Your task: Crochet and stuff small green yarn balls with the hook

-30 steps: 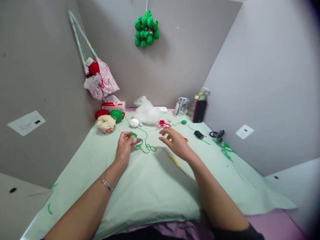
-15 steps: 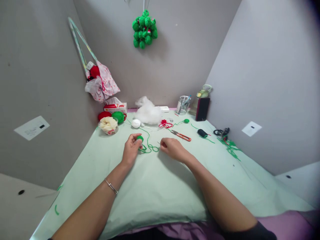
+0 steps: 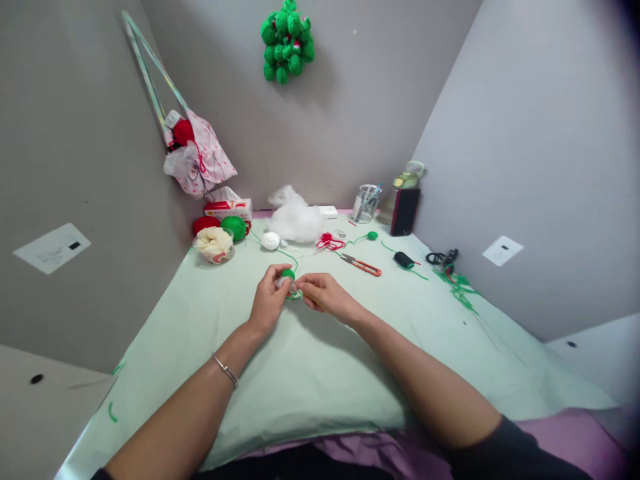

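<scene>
Between the thumb and fingers of my left hand (image 3: pixel 269 299) is a small green crocheted piece (image 3: pixel 287 273) with white stuffing showing at its lower side. My right hand (image 3: pixel 323 293) is pinched close against that piece, its fingertips on a thin hook or needle too small to tell apart. Green yarn (image 3: pixel 294 295) loops below and beside the fingertips, and a strand runs back toward the green yarn ball (image 3: pixel 234 228). Behind the hands lie a white ball (image 3: pixel 271 241) and a heap of white stuffing (image 3: pixel 296 220).
Orange-handled snips (image 3: pixel 363 266) and red yarn (image 3: pixel 331 241) lie beyond my right hand. Farther right are a dark spool (image 3: pixel 403 261), a phone (image 3: pixel 405 212) and green yarn scraps (image 3: pixel 463 291). A bowl (image 3: pixel 215 247) stands at the left, a glass (image 3: pixel 366 205) at the back.
My right hand has moved left, from apart to right beside the green piece. My left hand has shifted slightly right. The whole view has tilted a little.
</scene>
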`<move>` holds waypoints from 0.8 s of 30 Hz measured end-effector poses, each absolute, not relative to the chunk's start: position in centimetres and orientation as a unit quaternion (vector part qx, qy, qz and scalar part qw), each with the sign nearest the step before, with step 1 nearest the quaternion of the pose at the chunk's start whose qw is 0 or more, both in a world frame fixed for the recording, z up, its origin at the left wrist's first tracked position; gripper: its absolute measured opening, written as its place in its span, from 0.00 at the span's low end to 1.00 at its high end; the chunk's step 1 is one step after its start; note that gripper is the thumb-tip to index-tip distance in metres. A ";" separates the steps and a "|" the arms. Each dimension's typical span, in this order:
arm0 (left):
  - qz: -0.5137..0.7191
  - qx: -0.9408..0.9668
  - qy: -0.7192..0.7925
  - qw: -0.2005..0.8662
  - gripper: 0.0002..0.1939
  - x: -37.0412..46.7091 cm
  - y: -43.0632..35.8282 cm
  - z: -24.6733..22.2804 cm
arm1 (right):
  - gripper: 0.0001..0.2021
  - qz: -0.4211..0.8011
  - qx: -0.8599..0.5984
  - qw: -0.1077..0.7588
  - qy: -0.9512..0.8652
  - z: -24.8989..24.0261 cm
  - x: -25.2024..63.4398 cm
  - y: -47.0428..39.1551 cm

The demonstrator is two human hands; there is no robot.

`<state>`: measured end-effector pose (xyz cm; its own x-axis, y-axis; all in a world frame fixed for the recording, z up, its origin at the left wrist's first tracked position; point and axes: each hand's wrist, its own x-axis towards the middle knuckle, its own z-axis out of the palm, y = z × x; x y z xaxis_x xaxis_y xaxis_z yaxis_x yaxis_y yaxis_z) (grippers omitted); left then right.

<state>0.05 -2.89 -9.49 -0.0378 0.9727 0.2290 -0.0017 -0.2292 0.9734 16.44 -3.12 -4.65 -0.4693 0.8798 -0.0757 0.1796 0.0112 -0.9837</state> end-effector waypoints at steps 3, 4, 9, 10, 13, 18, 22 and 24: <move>0.568 0.552 0.447 0.415 0.13 0.0 -3.1 -9.6 | 0.09 0.591 -0.414 0.314 -0.617 -4.8 16.3 -2.9; 0.569 0.555 0.448 0.410 0.13 0.0 -3.1 -9.6 | 0.09 0.597 -0.414 0.315 -0.610 -4.8 16.3 -2.9; 0.565 0.565 0.447 0.402 0.14 0.0 -3.0 -9.9 | 0.09 0.599 -0.417 0.328 -0.600 -4.9 15.9 -2.7; 0.561 0.566 0.447 0.407 0.14 0.0 -2.9 -9.9 | 0.09 0.590 -0.421 0.334 -0.603 -5.0 15.8 -2.7; 0.546 0.569 0.446 0.423 0.14 -0.1 -2.5 -9.9 | 0.08 0.542 -0.440 0.358 -0.620 -5.3 15.4 -3.2; 0.543 0.579 0.440 0.421 0.15 -0.1 -2.6 -9.8 | 0.08 0.451 -0.463 0.392 -0.655 -5.0 14.7 -5.0; 0.563 0.588 0.434 0.386 0.14 -0.1 -3.1 -9.8 | 0.07 0.459 -0.449 0.386 -0.662 -4.8 14.6 -5.7; 0.574 0.593 0.433 0.362 0.14 -0.3 -3.0 -9.8 | 0.06 0.495 -0.428 0.372 -0.658 -4.8 14.7 -5.3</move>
